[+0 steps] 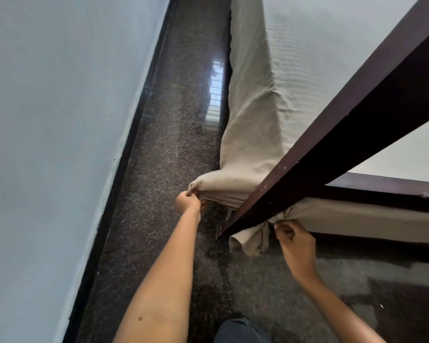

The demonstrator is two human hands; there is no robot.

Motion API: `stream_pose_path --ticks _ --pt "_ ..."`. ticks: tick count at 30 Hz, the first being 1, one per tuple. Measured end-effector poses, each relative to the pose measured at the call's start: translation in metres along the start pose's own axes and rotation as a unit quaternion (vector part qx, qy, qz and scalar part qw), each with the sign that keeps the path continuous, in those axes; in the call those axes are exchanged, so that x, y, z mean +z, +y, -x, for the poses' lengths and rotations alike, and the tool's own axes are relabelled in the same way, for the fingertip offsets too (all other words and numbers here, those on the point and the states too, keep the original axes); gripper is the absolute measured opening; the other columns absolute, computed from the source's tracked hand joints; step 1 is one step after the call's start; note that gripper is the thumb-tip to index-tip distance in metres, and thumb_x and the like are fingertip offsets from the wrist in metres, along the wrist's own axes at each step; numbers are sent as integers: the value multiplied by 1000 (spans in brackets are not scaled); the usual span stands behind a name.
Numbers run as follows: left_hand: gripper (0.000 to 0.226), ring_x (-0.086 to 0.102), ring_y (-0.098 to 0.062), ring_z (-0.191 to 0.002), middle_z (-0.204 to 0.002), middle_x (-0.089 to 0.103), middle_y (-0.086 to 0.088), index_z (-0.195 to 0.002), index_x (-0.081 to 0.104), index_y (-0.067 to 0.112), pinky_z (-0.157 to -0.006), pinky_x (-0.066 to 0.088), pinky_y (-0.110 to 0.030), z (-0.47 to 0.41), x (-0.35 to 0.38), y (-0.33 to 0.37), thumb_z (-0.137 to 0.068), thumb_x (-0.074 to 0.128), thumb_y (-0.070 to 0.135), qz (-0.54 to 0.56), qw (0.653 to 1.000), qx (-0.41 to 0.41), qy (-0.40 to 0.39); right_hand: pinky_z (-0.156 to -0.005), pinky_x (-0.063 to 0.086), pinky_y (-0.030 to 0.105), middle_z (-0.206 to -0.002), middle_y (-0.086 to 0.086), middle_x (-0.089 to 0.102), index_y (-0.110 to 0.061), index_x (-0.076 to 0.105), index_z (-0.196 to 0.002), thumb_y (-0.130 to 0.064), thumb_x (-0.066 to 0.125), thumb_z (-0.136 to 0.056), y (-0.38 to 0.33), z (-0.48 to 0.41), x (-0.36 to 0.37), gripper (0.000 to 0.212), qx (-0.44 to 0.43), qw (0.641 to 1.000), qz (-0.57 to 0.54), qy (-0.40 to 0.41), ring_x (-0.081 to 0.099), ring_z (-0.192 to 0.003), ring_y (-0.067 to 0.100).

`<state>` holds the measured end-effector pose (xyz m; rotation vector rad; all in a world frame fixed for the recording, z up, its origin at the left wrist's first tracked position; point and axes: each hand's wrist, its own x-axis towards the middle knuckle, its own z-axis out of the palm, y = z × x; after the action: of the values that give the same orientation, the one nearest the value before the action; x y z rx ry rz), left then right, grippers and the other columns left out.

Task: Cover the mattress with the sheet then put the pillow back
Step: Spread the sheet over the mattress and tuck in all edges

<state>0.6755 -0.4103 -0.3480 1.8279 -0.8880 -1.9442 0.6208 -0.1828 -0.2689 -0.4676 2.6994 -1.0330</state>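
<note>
The sheet (253,120) lies spread over the bed (386,188) and hangs down its side by the wall (47,120). At the near corner it bunches around a dark wooden post (344,134). The hands are apart, one on each side of that post. The left hand (187,200) grips a wad of sheet at the corner, while the right hand (296,243) pinches a gathered tail that droops toward the speckled floor (174,144).

Home bedroom: sheeted mattress (320,45), dark wooden bed frame (357,115), polished stone floor (174,134).
</note>
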Motion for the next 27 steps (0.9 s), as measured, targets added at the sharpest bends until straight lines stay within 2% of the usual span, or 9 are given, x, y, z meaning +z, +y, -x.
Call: stream_pose_path --ticks 3,6,8,10,14,19,23,25,27 --pt "55 64 -31 -98 -109 66 -12 -110 60 11 -77 55 -41 29 7 -31 -94 37 59 37 983 -107 -142 -73 46 28 -94 9 68 0 66 -104 1 66 -83 6 1 -1 21 -1 999 -4 -47 61 -77 15" --pt "43 65 -25 -91 -103 69 -12 -113 63 11 -84 53 -38 60 8 -48 -98 40 45 26 953 -123 -275 -78 45 26 -103 3 61 -4 62 -119 -1 66 -83 9 5 4 36 9 995 -7 -100 58 -88 13" --pt "20 63 -20 -85 -95 68 -11 -99 65 7 -73 52 -28 63 8 -52 -95 53 23 -16 968 -48 -245 -78 42 24 -106 3 60 -4 60 -122 -3 65 -85 9 5 9 38 20 994 -8 -109 56 -91 13" --pt "18 56 -16 -78 -80 64 -9 -77 63 7 -61 43 -27 54 7 -52 -92 58 17 -94 979 57 -169 -77 42 25 -106 9 63 -3 60 -122 -4 64 -86 10 4 12 36 40 994 -20 -104 57 -89 16" --pt "24 62 -22 -83 -86 70 -18 -67 65 9 -76 50 -43 36 16 -37 -89 55 10 -166 971 141 -98 -83 49 34 -108 13 65 -2 61 -119 -3 63 -86 12 5 17 33 44 995 -38 -77 61 -95 22" --pt "24 67 -37 -92 -97 69 -22 -94 66 -1 -85 54 -49 -16 -2 -2 -92 45 11 -158 980 119 -22 -99 45 39 -121 10 60 -5 59 -124 1 65 -82 17 12 16 42 36 996 -42 -64 56 -112 24" --pt "22 70 -30 -73 -83 72 -9 -79 66 14 -71 58 -47 -29 -3 21 -91 49 22 -110 983 140 50 -103 39 36 -131 4 54 -11 54 -131 -6 66 -85 23 12 12 48 37 994 -17 -103 48 -121 22" --pt "25 69 -30 -80 -90 71 -14 -86 65 11 -74 57 -46 -9 7 4 -95 48 26 -35 994 90 58 -103 40 37 -135 6 51 -12 52 -132 -6 64 -86 24 11 10 48 50 990 -51 -122 49 -122 22" --pt "32 65 -28 -83 -101 68 -14 -99 61 8 -67 55 -38 29 7 -15 -101 37 29 13 1000 -3 3 -105 40 41 -136 5 50 -14 51 -134 -4 64 -86 23 11 11 51 50 987 -62 -142 47 -125 22"
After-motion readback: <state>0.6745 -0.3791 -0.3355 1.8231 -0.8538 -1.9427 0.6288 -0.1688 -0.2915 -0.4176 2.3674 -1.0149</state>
